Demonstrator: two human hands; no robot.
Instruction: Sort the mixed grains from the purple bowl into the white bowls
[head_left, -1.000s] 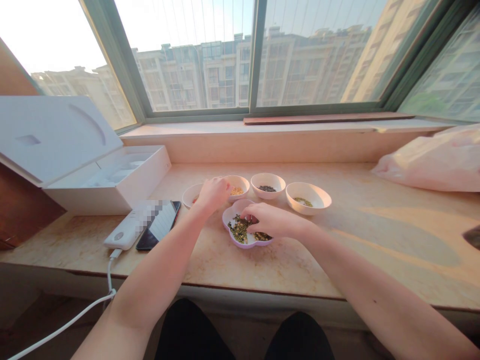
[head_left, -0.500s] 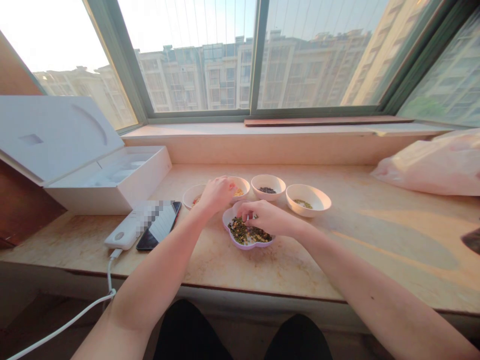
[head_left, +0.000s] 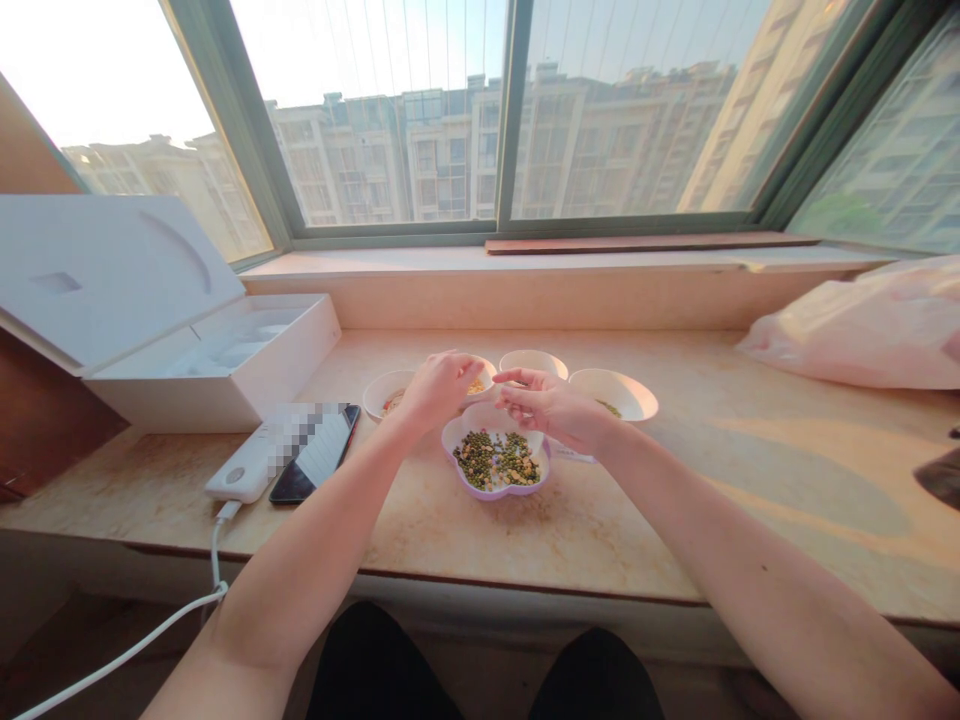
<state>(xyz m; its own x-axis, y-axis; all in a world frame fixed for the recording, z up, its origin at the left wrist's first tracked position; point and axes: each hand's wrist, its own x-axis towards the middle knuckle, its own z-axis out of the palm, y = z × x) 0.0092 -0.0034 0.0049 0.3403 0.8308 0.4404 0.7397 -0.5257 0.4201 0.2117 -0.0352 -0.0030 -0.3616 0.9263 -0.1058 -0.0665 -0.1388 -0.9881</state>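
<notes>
your left hand (head_left: 439, 392) curls loosely, gripping what i cannot tell, while your right hand (head_left: 547, 402) has its fingers open, both just above the lilac flower-shaped dish (head_left: 491, 494) of mixed beans (head_left: 495, 460) at lower centre.

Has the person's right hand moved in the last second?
Yes: the right hand has moved forward, away from the beans in the lilac dish, and now sits above that dish's far rim.

3 bowls (head_left: 534, 360) behind plate (head_left: 495, 492), open sill (head_left: 420, 530) front
</notes>
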